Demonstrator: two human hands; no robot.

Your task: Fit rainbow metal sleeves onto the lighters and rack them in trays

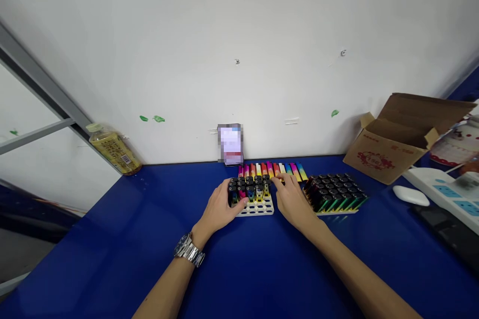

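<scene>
My left hand curls around the left side of a white holed rack, its thumb across the front near the lighters. Several lighters with black tops stand upright in the rack's back rows; the front holes are bare. My right hand is at the rack's back right corner, with bent fingers close to the end lighter. Whatever its fingertips may hold is hidden. Behind the rack lies a row of multicoloured lighters, partly covered by my right hand.
A second rack of black-topped lighters stands to the right. Further right are an open cardboard box, a white case, a power strip and a dark phone-like slab. A phone leans on the wall; a bottle stands left.
</scene>
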